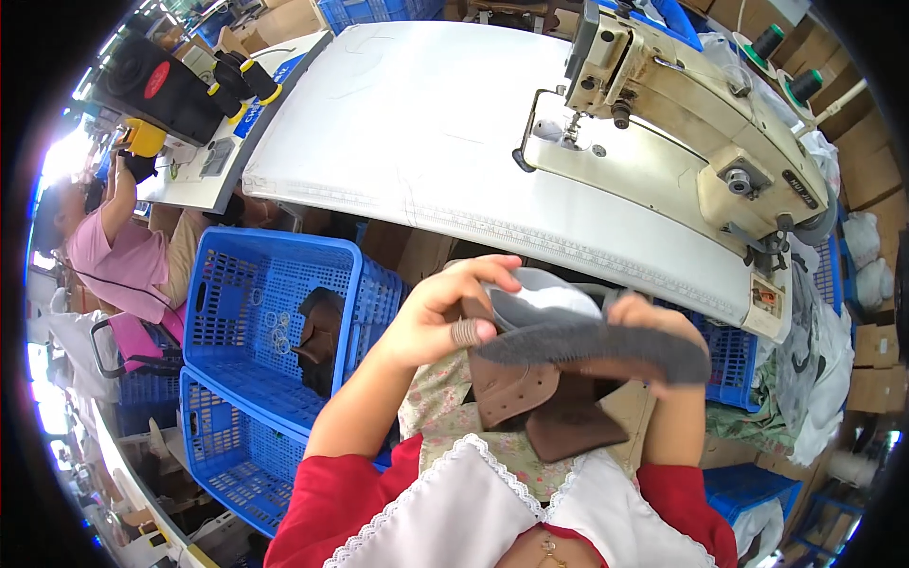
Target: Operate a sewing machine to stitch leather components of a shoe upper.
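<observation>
Pale grey surface (417, 142) across the top of the view, bare over most of its width. Cream industrial sewing machine (682, 123) at its right end, nothing under the needle. Blue plastic crates (256, 312) stacked below the left end of that surface, one brown leather piece lying in the upper crate. A seated person in pink well beyond the crates, at a neighbouring bench.

Brown and grey shoe upper (559, 364) held in the air just below the near edge of the surface, over the lap, well short of the machine. Grey fuzzy collar band on top, pale lining inside, brown leather flaps with a row of small punched holes hanging beneath.

Progress, as a judgement: piece already assembled into a collar and leather panels, but off the machine and seemingly being checked or turned; any stitching at the needle not yet started on it.

Left hand (440, 317) curled over the left end of the collar, fingers (473, 275) pressed together on the rim, thumb with a ridged thimble clamped against the grey band. Right hand (653, 317) gripping the right end, fingers mostly hidden behind the band, so exact spread not possible to tell.
</observation>
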`<state>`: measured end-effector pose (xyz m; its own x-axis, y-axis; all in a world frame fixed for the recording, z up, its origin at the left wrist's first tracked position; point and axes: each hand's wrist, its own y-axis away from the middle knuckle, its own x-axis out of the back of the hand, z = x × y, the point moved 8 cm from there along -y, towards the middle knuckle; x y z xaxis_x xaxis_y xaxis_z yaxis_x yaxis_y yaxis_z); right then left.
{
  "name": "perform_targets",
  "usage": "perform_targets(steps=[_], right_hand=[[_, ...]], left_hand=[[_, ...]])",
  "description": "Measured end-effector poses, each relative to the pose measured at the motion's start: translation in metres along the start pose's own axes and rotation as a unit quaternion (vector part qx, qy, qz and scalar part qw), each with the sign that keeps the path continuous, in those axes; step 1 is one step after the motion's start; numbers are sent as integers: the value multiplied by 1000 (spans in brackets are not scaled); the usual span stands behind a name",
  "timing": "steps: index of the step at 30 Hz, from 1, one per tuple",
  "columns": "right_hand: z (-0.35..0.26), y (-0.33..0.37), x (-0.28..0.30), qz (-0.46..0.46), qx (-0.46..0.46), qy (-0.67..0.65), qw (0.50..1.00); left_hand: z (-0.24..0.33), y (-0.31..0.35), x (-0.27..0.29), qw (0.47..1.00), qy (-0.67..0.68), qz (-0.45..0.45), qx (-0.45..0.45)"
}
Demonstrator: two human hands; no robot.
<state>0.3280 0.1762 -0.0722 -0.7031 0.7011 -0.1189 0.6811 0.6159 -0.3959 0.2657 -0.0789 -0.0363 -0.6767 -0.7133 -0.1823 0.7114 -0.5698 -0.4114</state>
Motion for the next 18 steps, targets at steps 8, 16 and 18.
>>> perform_targets(steps=[8,16,18], right_hand=[[-27,-92,-23,21,-144,203,968],[-19,-110,-47,-29,-137,404,904],[-12,-115,-54,-80,-277,389,875]], left_hand=[[20,-18,-33,990,-77,-111,-36],[20,-36,-7,989,-4,139,-50],[14,-39,-6,990,-77,119,11]])
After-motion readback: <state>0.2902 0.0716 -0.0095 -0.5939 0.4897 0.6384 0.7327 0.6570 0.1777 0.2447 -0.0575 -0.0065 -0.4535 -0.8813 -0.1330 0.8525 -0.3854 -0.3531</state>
